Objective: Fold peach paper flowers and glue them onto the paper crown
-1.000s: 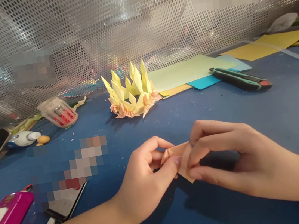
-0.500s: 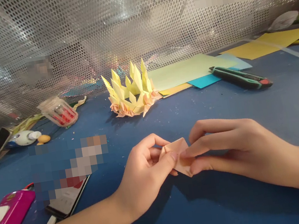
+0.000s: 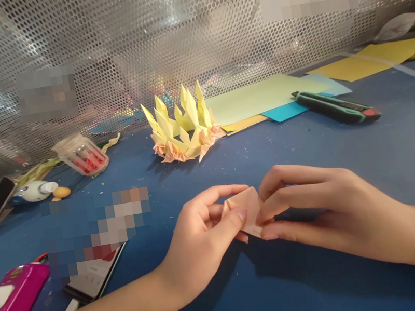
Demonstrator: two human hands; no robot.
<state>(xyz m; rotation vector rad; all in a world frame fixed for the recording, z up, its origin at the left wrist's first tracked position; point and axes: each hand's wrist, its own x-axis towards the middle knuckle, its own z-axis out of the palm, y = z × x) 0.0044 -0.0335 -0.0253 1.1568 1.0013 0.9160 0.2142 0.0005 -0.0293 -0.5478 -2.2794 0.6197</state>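
Note:
A small piece of folded pink paper (image 3: 247, 204) is held between my two hands, just above the blue table. My left hand (image 3: 208, 234) grips its left side, thumb on top and the other fingers behind and beneath. On the right edge, my right hand (image 3: 314, 207) pinches the paper between thumb and fingertips, which partly hide that side. Farther back stands a ring of folded paper (image 3: 184, 133), with yellow pointed pieces rising above pink ones.
Coloured paper sheets (image 3: 257, 96) and a utility knife (image 3: 336, 108) lie at the back right, before a perforated metal screen (image 3: 172, 35). To the left are a jar with red contents (image 3: 84, 156), a white bottle (image 3: 34, 191), a phone (image 3: 93, 278) and a magenta tool (image 3: 20, 295).
My right thumb and fingers have shifted slightly on the paper's right edge, and its lower corner looks turned in. My left index finger now stretches along the top edge.

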